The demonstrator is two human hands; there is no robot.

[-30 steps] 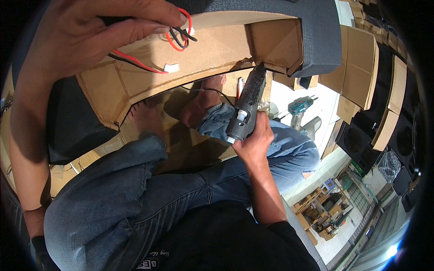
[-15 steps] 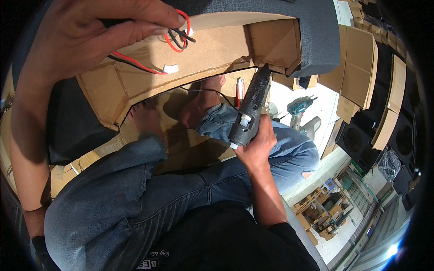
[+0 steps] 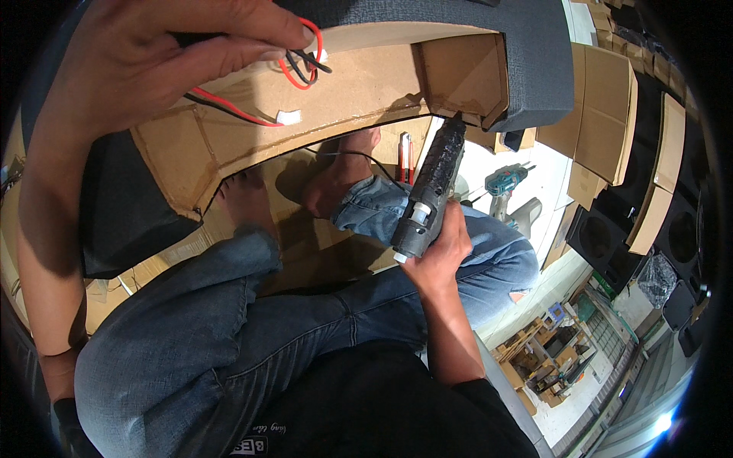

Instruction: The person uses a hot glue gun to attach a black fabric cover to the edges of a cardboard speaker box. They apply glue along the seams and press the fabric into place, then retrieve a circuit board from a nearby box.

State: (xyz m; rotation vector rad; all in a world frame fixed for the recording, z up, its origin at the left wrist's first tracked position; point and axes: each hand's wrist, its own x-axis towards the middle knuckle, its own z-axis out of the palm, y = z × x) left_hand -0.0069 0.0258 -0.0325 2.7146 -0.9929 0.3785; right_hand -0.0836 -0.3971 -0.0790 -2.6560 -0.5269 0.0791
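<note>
Your left hand [image 3: 145,61] pinches red and black wires [image 3: 301,69] against the panel's [image 3: 359,99] upper edge. Your right hand [image 3: 439,248] grips a glue gun [image 3: 431,191], nozzle touching the panel's right corner.

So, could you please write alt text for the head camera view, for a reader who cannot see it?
The right hand aims a black glue gun at a curved brown board panel with grey fabric covering, while the left hand holds the panel's top and its red and black wires. The person sits cross-legged in jeans, barefoot.
</note>
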